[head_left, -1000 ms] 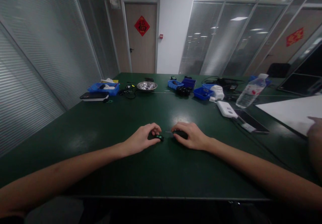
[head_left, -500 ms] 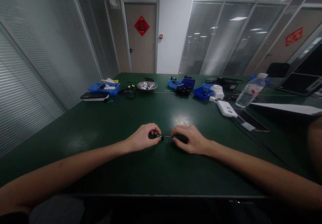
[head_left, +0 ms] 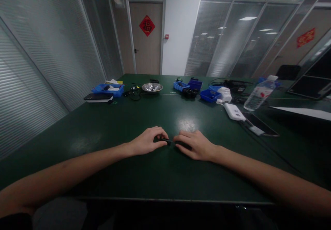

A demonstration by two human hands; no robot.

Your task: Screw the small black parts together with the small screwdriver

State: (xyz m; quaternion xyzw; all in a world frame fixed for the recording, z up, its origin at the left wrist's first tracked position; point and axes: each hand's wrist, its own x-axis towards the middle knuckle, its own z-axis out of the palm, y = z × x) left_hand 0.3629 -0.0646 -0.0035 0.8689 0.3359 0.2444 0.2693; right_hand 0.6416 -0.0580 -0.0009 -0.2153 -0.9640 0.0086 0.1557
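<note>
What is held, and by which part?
The left hand holds a small dark piece, exact part unclear; the right hand, a thin-shafted tool by its dark handle.

A bottle [head_left: 259, 94] is on the table [head_left: 152, 114], a red sign [head_left: 147, 25] on the door [head_left: 149, 58]

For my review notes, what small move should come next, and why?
Probably the right hand, gripping a black handle, should ease its thin shaft slightly toward the small black part: the left hand holds that part, and the shaft points at it; contact is unclear.
</note>
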